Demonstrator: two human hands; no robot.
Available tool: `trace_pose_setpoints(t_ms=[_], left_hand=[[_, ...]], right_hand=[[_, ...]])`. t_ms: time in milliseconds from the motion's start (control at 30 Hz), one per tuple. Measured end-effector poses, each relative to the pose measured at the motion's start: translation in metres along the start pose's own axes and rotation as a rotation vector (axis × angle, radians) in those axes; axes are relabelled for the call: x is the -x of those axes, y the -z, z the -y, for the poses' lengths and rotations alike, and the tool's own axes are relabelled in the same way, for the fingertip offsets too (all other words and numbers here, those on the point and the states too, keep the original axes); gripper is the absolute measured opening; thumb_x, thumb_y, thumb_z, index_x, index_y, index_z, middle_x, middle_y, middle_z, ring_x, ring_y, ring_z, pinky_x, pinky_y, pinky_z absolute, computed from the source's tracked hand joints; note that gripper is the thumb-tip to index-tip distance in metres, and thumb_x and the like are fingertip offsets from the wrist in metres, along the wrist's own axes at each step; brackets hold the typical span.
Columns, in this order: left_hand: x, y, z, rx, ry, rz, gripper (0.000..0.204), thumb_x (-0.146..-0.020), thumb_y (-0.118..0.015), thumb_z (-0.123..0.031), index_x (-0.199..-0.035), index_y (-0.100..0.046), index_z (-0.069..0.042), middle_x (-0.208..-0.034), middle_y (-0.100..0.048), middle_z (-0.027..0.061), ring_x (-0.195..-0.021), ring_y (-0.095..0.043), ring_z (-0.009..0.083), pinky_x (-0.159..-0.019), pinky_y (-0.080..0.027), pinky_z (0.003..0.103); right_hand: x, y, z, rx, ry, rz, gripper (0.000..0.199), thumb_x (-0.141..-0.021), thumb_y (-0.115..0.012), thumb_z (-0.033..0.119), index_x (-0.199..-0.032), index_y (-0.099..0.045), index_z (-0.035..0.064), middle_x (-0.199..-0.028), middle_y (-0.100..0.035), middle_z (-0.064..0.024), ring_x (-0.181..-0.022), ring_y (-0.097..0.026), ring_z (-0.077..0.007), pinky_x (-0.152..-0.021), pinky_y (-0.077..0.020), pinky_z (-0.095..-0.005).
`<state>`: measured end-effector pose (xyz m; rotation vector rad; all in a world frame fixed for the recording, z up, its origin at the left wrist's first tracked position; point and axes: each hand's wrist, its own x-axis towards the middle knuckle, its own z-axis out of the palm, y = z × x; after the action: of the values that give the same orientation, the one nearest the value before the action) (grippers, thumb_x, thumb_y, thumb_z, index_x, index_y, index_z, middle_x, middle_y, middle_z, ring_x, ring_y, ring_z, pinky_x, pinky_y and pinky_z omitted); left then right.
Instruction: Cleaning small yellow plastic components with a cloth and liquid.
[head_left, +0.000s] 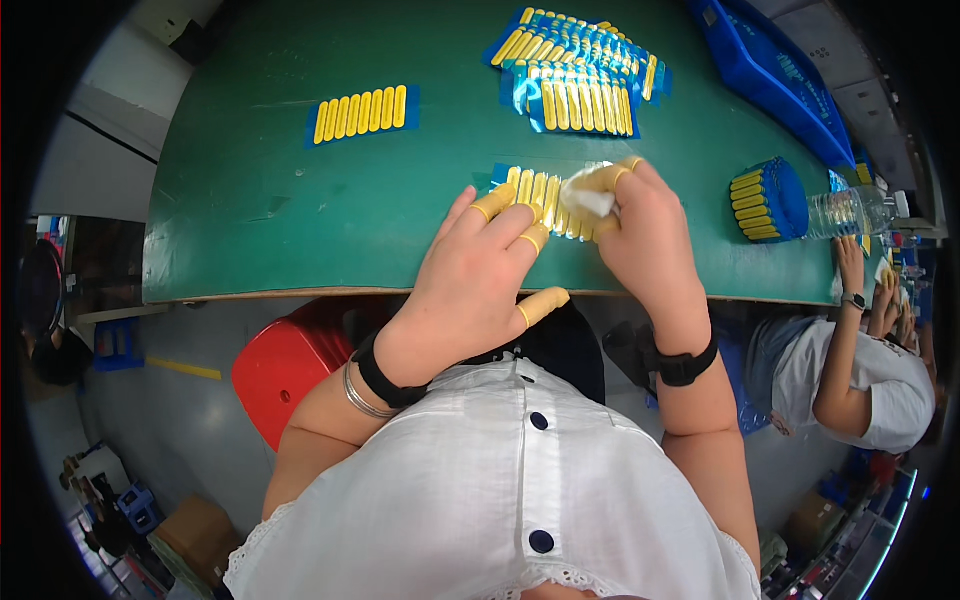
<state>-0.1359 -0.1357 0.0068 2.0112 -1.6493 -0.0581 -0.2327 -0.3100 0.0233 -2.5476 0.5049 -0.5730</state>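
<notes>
In front of me on the green table lies a strip of yellow elongated pieces [541, 190] on blue film. My left hand [462, 278] rests its fingertips on the strip's left part, fingers spread and thumb held apart. Yellow finger cots cover several of its fingertips. A crumpled white wipe [592, 198] is pinched in my right hand [645, 222], pressed against the right part of the strip. That hand also wears yellow finger cots and is slightly blurred. Its fingers hide the strip's right end.
Another yellow strip [361, 114] lies to the left. Several overlapping strips [588, 105] are piled at the back. On the right stand a blue-and-yellow roll [770, 200], a clear plastic bottle [845, 213] and a blue tray [765, 75]. A co-worker [860, 380] works beyond them. A red stool [290, 370] is below.
</notes>
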Motion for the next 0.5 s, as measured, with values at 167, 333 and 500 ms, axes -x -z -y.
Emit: trace_pose_setpoints(t_ms=[167, 333, 500], left_hand=[[0.003, -0.003, 0.013, 0.016, -0.023, -0.079, 0.057, -0.071, -0.081, -0.039, -0.111, -0.065, -0.002, -0.117, -0.059, 0.0107, -0.115, -0.052, 0.0335, -0.108, -0.036, 0.053], [0.007, -0.001, 0.016, 0.077, -0.039, -0.071, 0.055, -0.073, -0.08, -0.038, -0.111, -0.065, -0.001, -0.119, -0.059, 0.0115, -0.115, -0.053, 0.034, -0.109, -0.036, 0.053], [0.013, 0.002, 0.019, 0.105, -0.061, 0.003, 0.056, -0.074, -0.079, -0.035, -0.116, -0.065, 0.0, -0.12, -0.058, 0.012, -0.119, -0.052, 0.0343, -0.11, -0.035, 0.052]], right_hand=[[-0.016, -0.004, -0.009, -0.039, -0.043, -0.04, 0.017, -0.076, -0.066, -0.001, -0.089, -0.073, 0.0078, -0.087, -0.065, -0.0153, -0.085, -0.063, -0.0355, -0.073, -0.0512, -0.0421], [-0.005, -0.001, 0.012, -0.047, 0.094, 0.154, 0.022, -0.076, -0.066, -0.003, -0.092, -0.075, 0.0092, -0.089, -0.065, -0.0136, -0.087, -0.062, -0.0353, -0.076, -0.0507, -0.0419], [-0.019, -0.025, 0.014, 0.182, -0.067, -0.072, 0.02, -0.079, -0.065, -0.001, -0.095, -0.074, 0.0075, -0.09, -0.065, -0.0143, -0.085, -0.062, -0.0347, -0.073, -0.0511, -0.0421]])
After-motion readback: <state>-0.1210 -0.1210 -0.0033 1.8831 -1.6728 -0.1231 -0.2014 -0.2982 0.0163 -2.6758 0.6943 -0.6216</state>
